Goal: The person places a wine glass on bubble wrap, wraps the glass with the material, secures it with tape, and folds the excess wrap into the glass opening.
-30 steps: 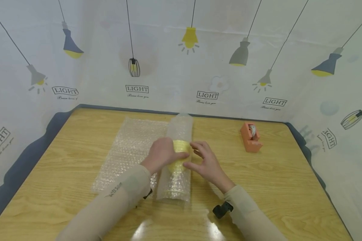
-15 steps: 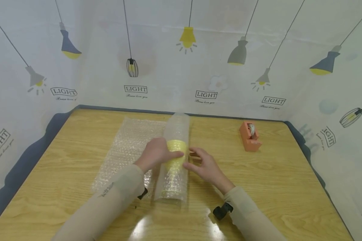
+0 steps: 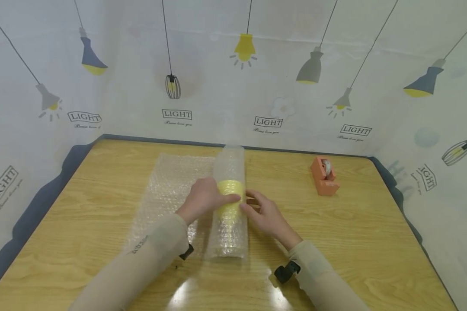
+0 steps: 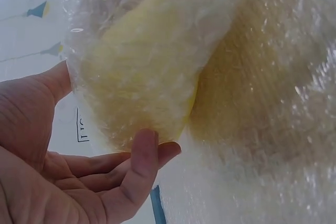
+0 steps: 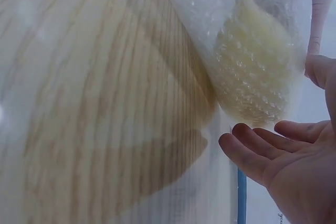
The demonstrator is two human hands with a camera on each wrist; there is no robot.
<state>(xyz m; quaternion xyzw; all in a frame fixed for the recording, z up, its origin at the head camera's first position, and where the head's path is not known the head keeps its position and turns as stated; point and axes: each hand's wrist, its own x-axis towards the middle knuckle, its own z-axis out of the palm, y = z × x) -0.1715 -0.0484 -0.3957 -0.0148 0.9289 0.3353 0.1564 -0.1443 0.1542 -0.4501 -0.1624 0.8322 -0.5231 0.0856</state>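
Stemmed yellow goblet (image 3: 230,211) is rolled in clear, dimpled bubble wrap (image 3: 228,166); gripped by left hand (image 3: 205,196), fingers curled. Right hand (image 3: 268,217), fingers loosely spread, is held alongside.

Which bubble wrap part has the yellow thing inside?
The rolled clear plastic bubble wrap between the left hand and right hand: a yellow stemmed thing shows through. The flat clear plastic bubble wrap lies spread on the wood-grained table.
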